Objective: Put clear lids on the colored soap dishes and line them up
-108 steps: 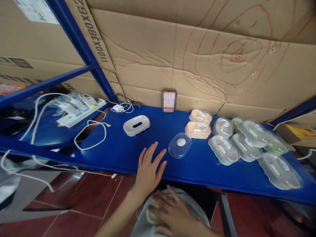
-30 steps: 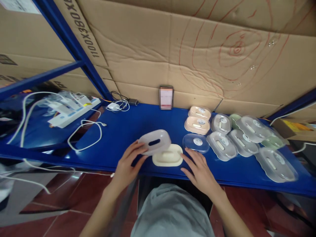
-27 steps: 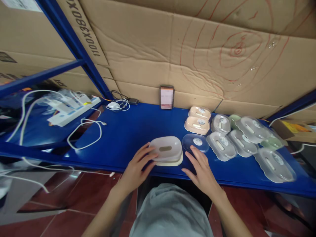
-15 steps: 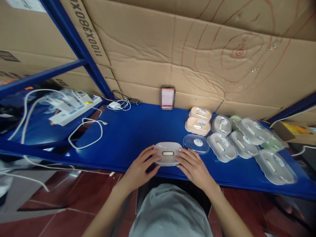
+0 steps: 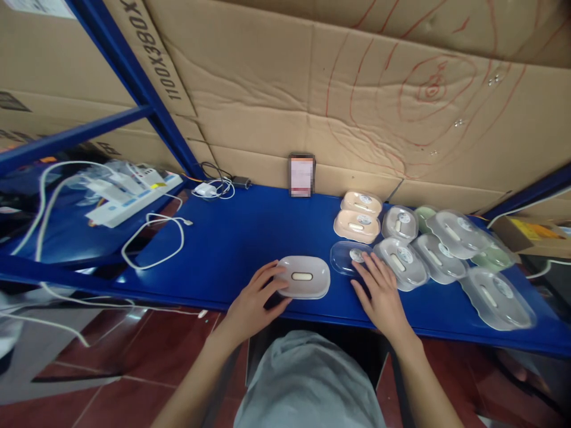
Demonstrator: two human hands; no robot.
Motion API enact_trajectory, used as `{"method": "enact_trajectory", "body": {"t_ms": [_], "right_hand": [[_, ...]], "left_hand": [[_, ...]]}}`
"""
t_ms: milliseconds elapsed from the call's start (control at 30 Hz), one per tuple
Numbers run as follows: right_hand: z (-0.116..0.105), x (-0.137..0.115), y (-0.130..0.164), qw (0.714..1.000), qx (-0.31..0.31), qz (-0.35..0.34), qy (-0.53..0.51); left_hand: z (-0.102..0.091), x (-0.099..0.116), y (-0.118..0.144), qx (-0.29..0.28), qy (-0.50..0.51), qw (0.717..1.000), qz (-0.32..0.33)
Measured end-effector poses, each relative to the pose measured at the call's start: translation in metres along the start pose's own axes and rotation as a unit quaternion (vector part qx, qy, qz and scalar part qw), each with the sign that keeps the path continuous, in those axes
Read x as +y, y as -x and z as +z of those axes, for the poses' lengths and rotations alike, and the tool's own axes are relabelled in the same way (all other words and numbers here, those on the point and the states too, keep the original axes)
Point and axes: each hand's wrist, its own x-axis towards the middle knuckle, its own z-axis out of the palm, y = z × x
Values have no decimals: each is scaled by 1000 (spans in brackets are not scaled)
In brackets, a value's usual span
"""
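A shallow grey plastic oval dish (image 5: 312, 285) with a cream oblong piece in its middle rests at the blue table's front edge. My left hand (image 5: 256, 297) grips its left end, thumb below and fingers on the rim. To the right lies a clear plastic lid (image 5: 341, 258) with a round white sticker. Spread fingers of my right hand (image 5: 379, 285) reach over the lid's right part; whether they touch it I cannot tell. Lidded grey dishes (image 5: 404, 261) of the same kind stand just beyond that hand.
Two peach lidded dishes (image 5: 357, 226) stand behind the clear lid, and green ones (image 5: 495, 257) sit among the grey ones at right. A phone-like device (image 5: 301, 175) leans on the cardboard wall (image 5: 250, 89). A power strip (image 5: 129, 202) and white cables (image 5: 154, 223) lie at left.
My right hand has let go of the grey dish's right end and moved right, over the clear lid. The left hand keeps its hold on the dish.
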Motion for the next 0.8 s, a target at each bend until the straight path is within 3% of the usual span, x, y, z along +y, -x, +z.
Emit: {"method": "enact_trajectory", "body": {"t_ms": [200,467,533,633,800], "right_hand": [[-6,-3,23,999,-11,27,-18],[-13,-25,27,986,74,104,-110],[-11,-39,17,983,82,84,-141],[-3,-59,2,985,58,-2,-160],[10,-69,-11,984,22,-94,-150]], "left_hand": [[-2,1,1,0,20,1000,-18],[4,5,-2,-4,64,991,-117],[9,11,-5,-8,79,990,-119],[16,17,-8,-21,92,989,-112],[21,16,-5,-31,80,989,-121]]}}
